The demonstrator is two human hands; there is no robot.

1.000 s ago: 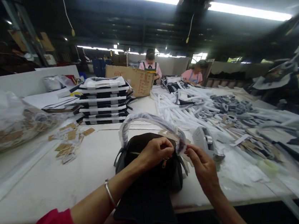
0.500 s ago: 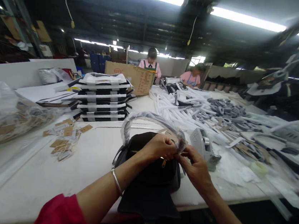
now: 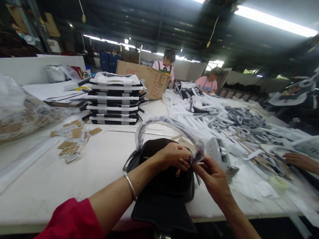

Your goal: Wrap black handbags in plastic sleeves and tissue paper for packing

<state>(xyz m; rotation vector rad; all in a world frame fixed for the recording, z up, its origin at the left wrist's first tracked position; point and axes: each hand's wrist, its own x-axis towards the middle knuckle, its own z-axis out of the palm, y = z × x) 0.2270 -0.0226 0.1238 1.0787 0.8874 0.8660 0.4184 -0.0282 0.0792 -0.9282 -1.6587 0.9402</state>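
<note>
A black handbag [image 3: 165, 195] lies at the near edge of the white table [image 3: 57, 181], its arched handle [image 3: 160, 122] wrapped in clear plastic. My left hand [image 3: 175, 156] is closed on the right end of that wrapped handle, pinching the plastic. My right hand [image 3: 212, 176] meets it from the right, fingers pinched on the same bunched plastic wrap [image 3: 198, 155]. A silver bracelet sits on my left wrist.
A stack of black-and-white wrapped items [image 3: 115, 101] stands behind the bag. Cardboard tags [image 3: 72, 139] lie to the left, a plastic bag of tags [image 3: 6, 114] further left. White and grey strips [image 3: 222, 116] cover the right. A tape dispenser [image 3: 219, 153] sits beside my hands. Another person's hand [image 3: 302, 160] reaches in at right; two people work at the far end.
The view shifted slightly. My right hand moved in closer to my left at the handle's end. Another person's hand has come into view on the right.
</note>
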